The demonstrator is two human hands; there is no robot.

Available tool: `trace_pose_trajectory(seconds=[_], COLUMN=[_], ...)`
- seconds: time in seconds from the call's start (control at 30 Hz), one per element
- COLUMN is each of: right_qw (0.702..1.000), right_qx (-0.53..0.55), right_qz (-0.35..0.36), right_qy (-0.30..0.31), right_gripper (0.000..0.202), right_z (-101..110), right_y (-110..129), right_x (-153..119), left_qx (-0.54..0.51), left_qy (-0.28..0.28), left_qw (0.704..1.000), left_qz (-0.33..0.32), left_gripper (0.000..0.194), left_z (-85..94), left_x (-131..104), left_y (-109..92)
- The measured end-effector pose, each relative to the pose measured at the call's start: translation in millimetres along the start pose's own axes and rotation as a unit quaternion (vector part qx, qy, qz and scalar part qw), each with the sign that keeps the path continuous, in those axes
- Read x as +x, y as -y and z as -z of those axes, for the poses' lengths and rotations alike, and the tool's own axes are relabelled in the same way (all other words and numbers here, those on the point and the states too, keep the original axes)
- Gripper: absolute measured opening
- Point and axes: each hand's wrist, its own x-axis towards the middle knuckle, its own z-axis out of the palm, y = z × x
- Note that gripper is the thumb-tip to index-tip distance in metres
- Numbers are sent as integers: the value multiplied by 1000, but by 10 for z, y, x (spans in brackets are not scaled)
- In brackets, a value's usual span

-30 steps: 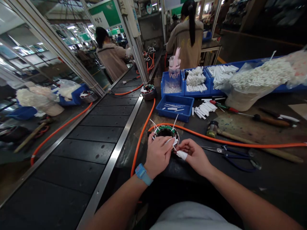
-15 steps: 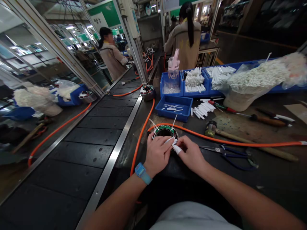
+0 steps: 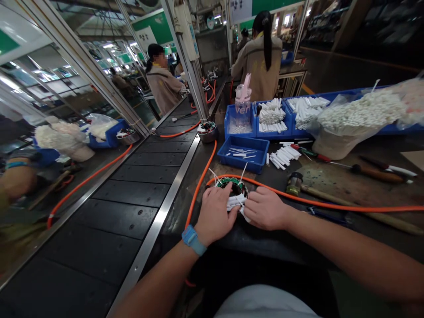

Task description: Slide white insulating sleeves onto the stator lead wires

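Note:
A round motor stator (image 3: pixel 228 180) with a green ring on top lies on the dark bench, two thin white ties sticking up from its far side. My left hand (image 3: pixel 216 215) grips its left and near side, index finger reaching over the rim and thumb at the front. White sleeved leads (image 3: pixel 235 201) show between my hands along the near edge. At the right of the stator, my right hand (image 3: pixel 266 208) is closed, fingers curled round a white strip (image 3: pixel 244 215) whose end pokes out below. The palm side of both hands is hidden.
An orange hose (image 3: pixel 318 203) runs behind the stator. Beyond stand a shallow blue tray (image 3: pixel 245 163), loose white tubes (image 3: pixel 284 155) and blue bins. Scissors, partly hidden by my right forearm, and a long-handled hammer (image 3: pixel 294 183) lie right. A conveyor (image 3: pixel 122 212) runs left; people work beyond.
My left index finger and thumb have spread, baring the white leads at the near edge. My right hand has turned knuckles-up and curled tighter. The camera view has shifted slightly.

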Motion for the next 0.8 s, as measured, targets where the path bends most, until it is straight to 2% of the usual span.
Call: trace_pose_trajectory(seconds=[0.07,0.13,0.23,0.37,0.5,0.57,0.73,0.8], right_qw=[1000,997,982,966,935,930,972,974], right_qx=[-12,8,54,95,261,294,156,127], right_qz=[-11,-73,-163,-228,-232,-215,-159,-174], right_qy=[-10,23,73,78,60,51,77,71], right_gripper=[30,24,15,15,11,11,18,20], right_z=[-16,-64,-173,-229,-157,-140,-213,-260], right_y=[-49,-145,-300,-332,-218,-171,-95,-67], right_x=[32,117,231,175,83,82,87,83], left_qx=[17,25,37,70,96,99,93,95], left_qy=[11,11,-2,-10,-30,-24,-33,-52], left_qw=[1000,1000,998,995,993,994,995,994], left_qz=[5,-10,-42,-65,-55,-46,-18,4], left_gripper=[27,15,16,16,17,19,47,38], left_z=[2,-18,-54,-81,-93,-91,-131,-181], left_x=[19,32,44,48,23,8,-14,-17], left_y=[6,18,47,64,31,1,-70,-72])
